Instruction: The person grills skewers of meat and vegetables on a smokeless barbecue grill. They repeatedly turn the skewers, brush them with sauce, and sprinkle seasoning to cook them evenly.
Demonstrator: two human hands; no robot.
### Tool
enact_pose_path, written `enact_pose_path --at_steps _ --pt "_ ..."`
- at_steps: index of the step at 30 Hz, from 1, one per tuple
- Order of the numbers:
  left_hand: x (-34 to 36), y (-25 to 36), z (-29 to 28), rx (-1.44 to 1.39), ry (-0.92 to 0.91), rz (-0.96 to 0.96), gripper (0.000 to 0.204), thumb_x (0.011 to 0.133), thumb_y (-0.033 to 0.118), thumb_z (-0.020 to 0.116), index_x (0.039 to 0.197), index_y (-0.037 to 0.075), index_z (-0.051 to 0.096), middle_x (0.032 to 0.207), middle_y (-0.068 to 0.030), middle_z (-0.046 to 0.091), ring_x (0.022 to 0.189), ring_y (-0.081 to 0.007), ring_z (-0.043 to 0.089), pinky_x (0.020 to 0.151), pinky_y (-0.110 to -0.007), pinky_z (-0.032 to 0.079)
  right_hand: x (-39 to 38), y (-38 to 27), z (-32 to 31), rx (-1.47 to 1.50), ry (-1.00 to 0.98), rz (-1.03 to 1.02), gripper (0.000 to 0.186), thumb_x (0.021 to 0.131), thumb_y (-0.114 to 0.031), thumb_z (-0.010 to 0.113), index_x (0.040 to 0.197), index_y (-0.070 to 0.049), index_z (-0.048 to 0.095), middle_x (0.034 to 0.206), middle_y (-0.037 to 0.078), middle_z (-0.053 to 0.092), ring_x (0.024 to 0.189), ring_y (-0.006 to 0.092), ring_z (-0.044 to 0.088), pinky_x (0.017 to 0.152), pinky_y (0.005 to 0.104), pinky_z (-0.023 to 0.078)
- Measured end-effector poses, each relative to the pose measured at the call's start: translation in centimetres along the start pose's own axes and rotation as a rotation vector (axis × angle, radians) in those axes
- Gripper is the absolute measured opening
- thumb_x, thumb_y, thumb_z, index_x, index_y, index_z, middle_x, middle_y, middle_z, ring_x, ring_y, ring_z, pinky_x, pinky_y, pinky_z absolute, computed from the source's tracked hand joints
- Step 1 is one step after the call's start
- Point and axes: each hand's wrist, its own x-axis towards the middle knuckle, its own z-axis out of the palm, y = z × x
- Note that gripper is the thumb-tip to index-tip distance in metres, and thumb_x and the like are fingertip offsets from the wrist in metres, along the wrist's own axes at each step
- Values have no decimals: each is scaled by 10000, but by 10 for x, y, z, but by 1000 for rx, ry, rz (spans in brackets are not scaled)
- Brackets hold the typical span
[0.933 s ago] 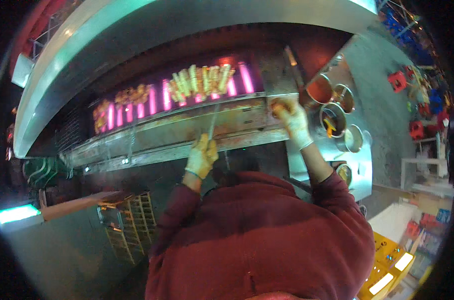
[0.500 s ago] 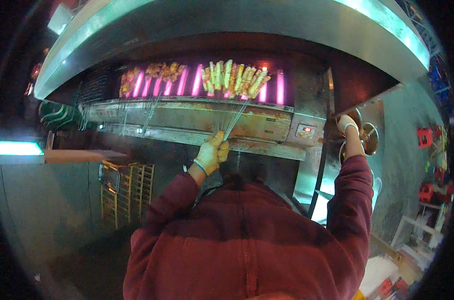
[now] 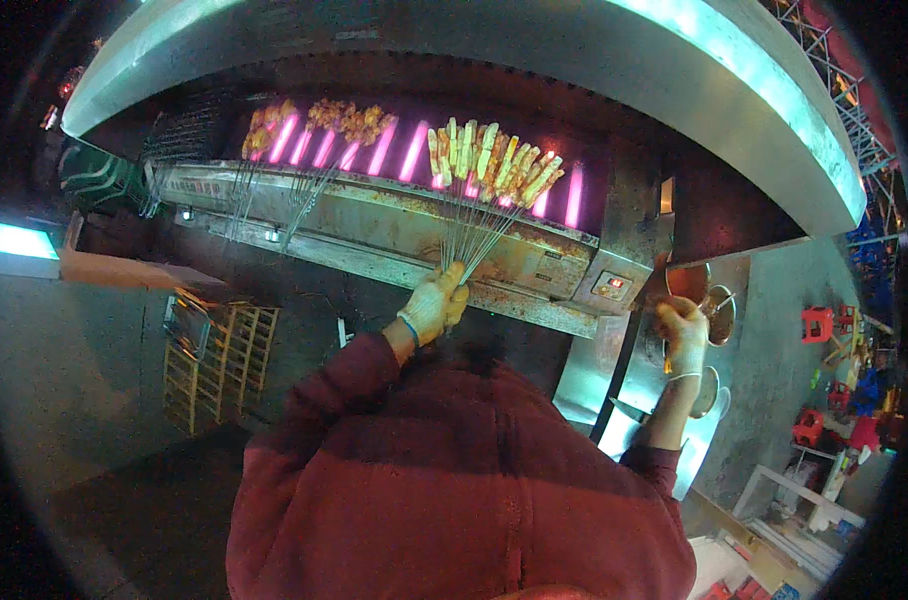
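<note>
My left hand (image 3: 440, 303), in a pale yellowish work glove, is closed round the metal sticks of a fanned bunch of skewers (image 3: 494, 160). Their pale, browned pieces lie over the glowing bars of the grill (image 3: 411, 152), while the sticks reach over its front edge. My right hand (image 3: 684, 335), also gloved, is at the right beside several round metal bowls (image 3: 720, 315). Its fingers are drawn together and look stained; whatever they may pinch is too small to make out. Further left on the grill are smaller skewers of browned pieces (image 3: 350, 122), untouched by either hand.
A curved metal hood (image 3: 534, 45) overhangs the grill. At the grill's right end sits a small control panel (image 3: 611, 286). A slatted wooden rack (image 3: 219, 365) stands on the left. Red stools (image 3: 816, 324) are off to the far right.
My right hand has drawn back from the far bowl toward me, and its fingers now show. The left hand keeps its hold on the skewers. The whole view has tilted slightly.
</note>
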Motion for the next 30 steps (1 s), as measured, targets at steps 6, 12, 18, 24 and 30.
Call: enact_pose_path --at_steps 6,12,18,24,30 --pt "3 0 -6 5 -48 12 248 1023 419 580 882 225 521 578 45 412 427 -102 359 381 -290 242 17 -118 129 -34 -236 -310 252 866 -83 761 1090 13 699 930 47 696 740 109 627 644 247 520" --pt "-6 9 1 100 -17 38 259 1026 403 571 868 202 537 584 59 424 439 -88 348 390 -290 239 61 -208 278 -228 -529 -455 224 851 -207 733 983 -25 740 852 82 735 679 151 678 639 308 540" --pt "-5 7 3 151 -41 59 231 1025 428 563 1017 204 618 579 74 423 444 -73 343 400 -270 249 126 -227 322 -687 -524 -779 332 852 -262 702 1084 -25 727 880 137 734 722 172 712 664 340 549" --pt "41 -37 -37 1084 458 650 581 985 430 604 1430 90 449 863 -143 605 649 -285 610 528 -444 462 121 -224 286 -117 -484 -359 298 879 -117 711 1159 -18 689 995 123 725 754 224 714 644 304 589" --pt "-6 13 5 1591 510 470 835 971 397 599 1579 36 156 1088 -287 655 845 -475 658 680 -534 530 122 -190 202 260 -490 -239 287 937 -112 698 1189 12 642 946 118 704 680 141 654 544 225 519"
